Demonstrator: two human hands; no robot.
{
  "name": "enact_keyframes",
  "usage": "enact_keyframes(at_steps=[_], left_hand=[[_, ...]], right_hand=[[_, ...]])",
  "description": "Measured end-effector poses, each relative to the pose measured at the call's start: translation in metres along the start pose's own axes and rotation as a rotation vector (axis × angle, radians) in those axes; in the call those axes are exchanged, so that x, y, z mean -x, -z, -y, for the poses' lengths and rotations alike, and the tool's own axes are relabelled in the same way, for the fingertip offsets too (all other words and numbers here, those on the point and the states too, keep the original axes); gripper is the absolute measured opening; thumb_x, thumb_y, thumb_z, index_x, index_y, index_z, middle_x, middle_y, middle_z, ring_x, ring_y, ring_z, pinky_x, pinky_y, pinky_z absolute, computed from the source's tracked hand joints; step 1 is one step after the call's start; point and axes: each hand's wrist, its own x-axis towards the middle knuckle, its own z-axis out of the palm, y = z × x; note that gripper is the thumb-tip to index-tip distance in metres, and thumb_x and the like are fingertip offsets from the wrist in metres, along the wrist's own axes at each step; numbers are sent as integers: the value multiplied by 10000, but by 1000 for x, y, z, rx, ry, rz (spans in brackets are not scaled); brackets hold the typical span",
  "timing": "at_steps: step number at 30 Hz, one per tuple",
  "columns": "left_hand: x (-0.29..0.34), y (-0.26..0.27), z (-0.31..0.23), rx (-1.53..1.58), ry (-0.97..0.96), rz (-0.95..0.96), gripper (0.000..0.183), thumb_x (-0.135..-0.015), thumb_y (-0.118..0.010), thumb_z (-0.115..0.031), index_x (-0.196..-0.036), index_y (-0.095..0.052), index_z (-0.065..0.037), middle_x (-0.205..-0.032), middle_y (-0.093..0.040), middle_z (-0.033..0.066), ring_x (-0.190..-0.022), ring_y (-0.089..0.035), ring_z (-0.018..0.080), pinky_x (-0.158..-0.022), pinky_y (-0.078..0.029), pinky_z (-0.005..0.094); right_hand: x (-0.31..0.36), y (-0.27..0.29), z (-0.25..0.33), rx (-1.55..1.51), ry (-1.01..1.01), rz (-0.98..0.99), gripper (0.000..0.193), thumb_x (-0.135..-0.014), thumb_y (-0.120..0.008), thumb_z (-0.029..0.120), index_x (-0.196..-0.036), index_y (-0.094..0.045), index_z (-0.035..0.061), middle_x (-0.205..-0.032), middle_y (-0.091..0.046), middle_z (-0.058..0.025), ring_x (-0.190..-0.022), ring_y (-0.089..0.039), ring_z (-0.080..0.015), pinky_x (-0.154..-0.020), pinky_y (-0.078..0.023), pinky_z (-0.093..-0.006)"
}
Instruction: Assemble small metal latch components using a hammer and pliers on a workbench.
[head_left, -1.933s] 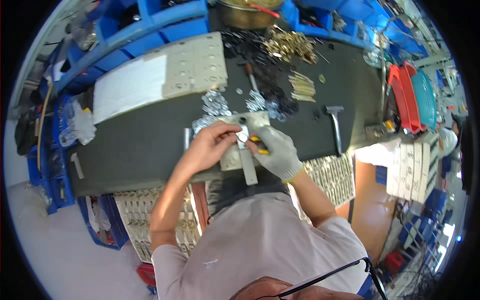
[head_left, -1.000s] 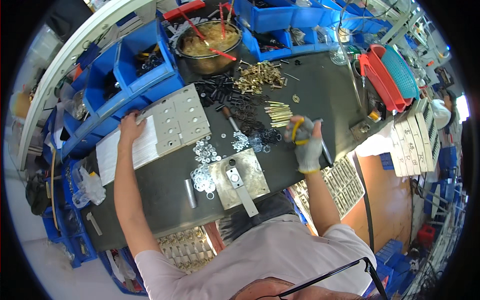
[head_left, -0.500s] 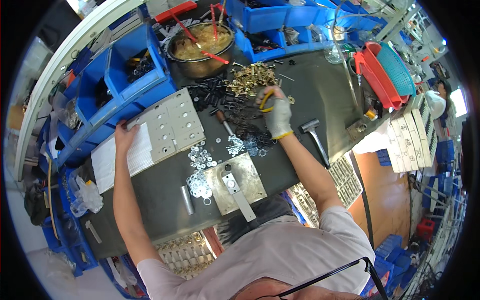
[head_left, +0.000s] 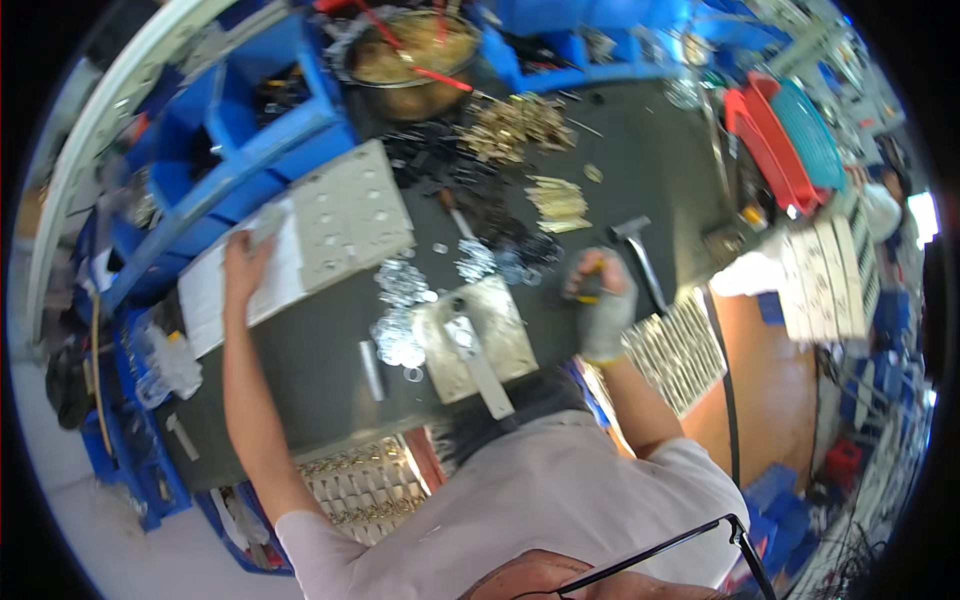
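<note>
My left hand (head_left: 246, 266) is over the white flat sheets (head_left: 230, 291) at the left, its fingers closed on a flat grey piece (head_left: 266, 222), blurred. My right hand (head_left: 605, 300), in a pale work glove with bare fingertips, hangs over the bench's near edge, right of the square metal base plate (head_left: 505, 335). Its fingers curl round a yellow-handled tool (head_left: 592, 268), smeared by motion; its working end is hidden. On the base plate lies a flat metal bar (head_left: 484, 375) pointing toward me. Shiny washers (head_left: 400, 335) lie left of the plate.
Beyond the plate lie a brown-handled screwdriver (head_left: 458, 216), brass-coloured screws (head_left: 515, 128) and slim yellowish pieces (head_left: 558, 204). A hammer (head_left: 645, 265) lies at the right. Blue bins (head_left: 270, 105), a metal pot (head_left: 415, 92) and a red tray (head_left: 775, 150) border the bench.
My right hand has come back toward me and to the right with the yellow-handled tool, uncovering the slim yellowish pieces. My left hand has shifted slightly over the sheets; a grey piece shows at its fingers.
</note>
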Motion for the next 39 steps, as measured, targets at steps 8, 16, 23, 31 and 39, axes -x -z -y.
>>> enact_keyframes(at_steps=[8,16,23,31,39], left_hand=[[153,48,-140,1547,318,48,429,-1084,-542,-340,-1367,-566,-19,-1232,-653,158,-1098,-625,242,-801,-550,383],[263,12,-245,1715,480,48,425,-1140,-357,-355,-1335,-501,-7,-1092,-650,162,-796,-674,222,-578,-562,323],[289,-17,-297,1777,582,82,301,-1119,-401,-284,-1221,-514,-25,-1100,-654,173,-947,-706,300,-881,-628,543],[282,-3,-346,2004,520,196,464,-1148,-332,-379,-1449,-450,-46,-1470,-538,203,-1300,-583,326,-1110,-484,547],[278,5,-351,2012,481,241,568,-1149,-247,-444,-1502,-420,-34,-1506,-524,196,-1387,-526,341,-1150,-441,519]], right_hand=[[-26,13,17,-278,-11,-27,571,-1026,-488,513,-1173,-657,-13,-946,-658,-99,-843,-627,-189,-789,-506,-320],[-16,12,-1,-133,2,85,519,-984,-511,519,-1038,-622,16,-918,-599,-100,-842,-579,-196,-778,-478,-328],[0,-38,29,-592,63,139,412,-1006,-527,505,-900,-501,108,-817,-489,-24,-723,-462,-157,-689,-399,-322],[83,-107,36,-577,93,313,510,-898,-763,525,-973,-473,112,-931,-515,-77,-877,-520,-219,-830,-446,-395],[88,-98,12,-368,345,536,483,-894,-756,594,-959,-509,184,-976,-532,-34,-921,-538,-224,-902,-459,-457]])
